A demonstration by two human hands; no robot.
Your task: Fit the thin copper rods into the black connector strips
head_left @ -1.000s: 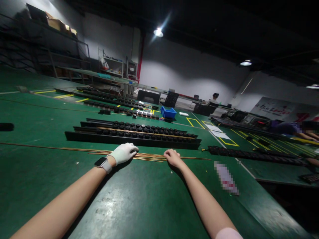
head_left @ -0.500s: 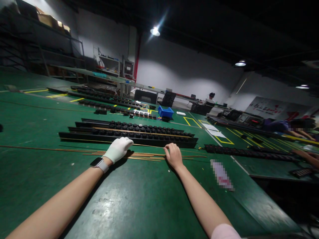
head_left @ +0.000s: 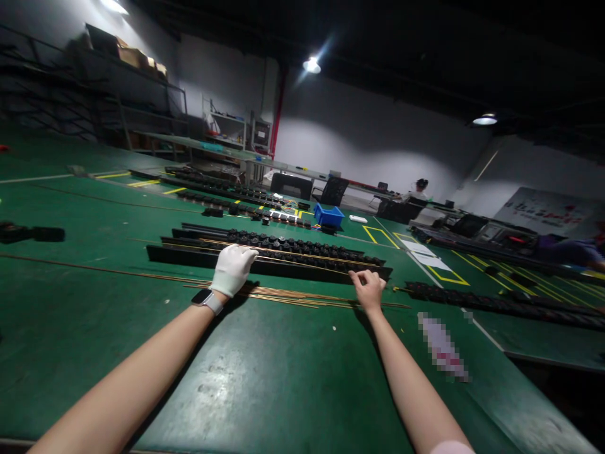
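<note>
My left hand [head_left: 232,270], in a white glove with a watch at the wrist, is closed on a thin brass-coloured rod [head_left: 302,264]. My bare right hand [head_left: 368,290] pinches the same rod farther right, with thumb and fingers together. The rod runs between both hands, just above the nearest of several long black channel rails [head_left: 177,255]. Rows of small black parts [head_left: 302,246] fill the rails, and another thin rod lies along them. Closer to me, a loose bundle of copper-coloured rods [head_left: 283,295] rests on the green table [head_left: 265,378], partly under my hands.
Beyond the rails stands a blue bin [head_left: 329,215], with a small white object [head_left: 358,219] beside it. White papers [head_left: 418,251] lie at the right. A black strip of parts [head_left: 472,294] extends rightward. Black parts [head_left: 33,233] lie at far left. A person [head_left: 418,189] sits in the background.
Both hands have risen from beside the bundle toward the rails, bringing the rod over the nearest rail. My right hand has moved farther right, away from my left. The camera view has shifted left.
</note>
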